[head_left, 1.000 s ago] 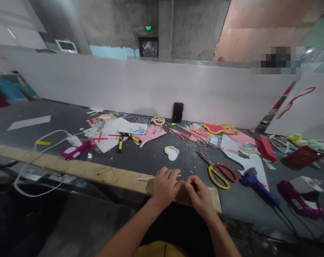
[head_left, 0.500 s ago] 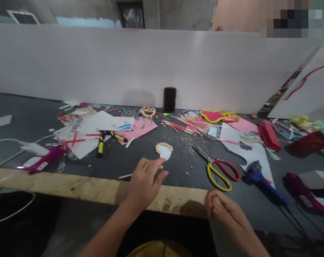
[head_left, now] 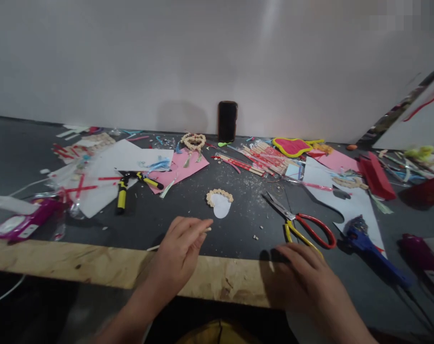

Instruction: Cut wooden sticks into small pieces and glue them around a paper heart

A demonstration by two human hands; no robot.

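Note:
Between the fingertips and thumb of my left hand (head_left: 183, 243) a small pale bit is pinched, too small to name. Just beyond it, a white paper heart (head_left: 222, 206) lies on the dark table, with beige bead-like pieces (head_left: 214, 193) along its upper left edge. My right hand (head_left: 306, 267) hovers palm down at the front edge, fingers stretched forward and partly over the yellow handle of the scissors (head_left: 292, 216). The scissors lie with red and yellow handles towards me. Part of a thin pale stick (head_left: 153, 248) shows left of my left hand.
A phone (head_left: 227, 121) leans on the white board. At the left are pliers (head_left: 121, 193), pink paper (head_left: 184, 171) and a purple tool (head_left: 27, 222). At the right are a blue glue gun (head_left: 376, 253), white paper (head_left: 360, 205) and a red object (head_left: 377, 176). Sticks (head_left: 262, 160) lie behind.
The view has tilted down. My left hand has drawn back slightly from the paper heart, its fingers now closer together. My right hand has opened from a curl and reached towards the scissors' handles.

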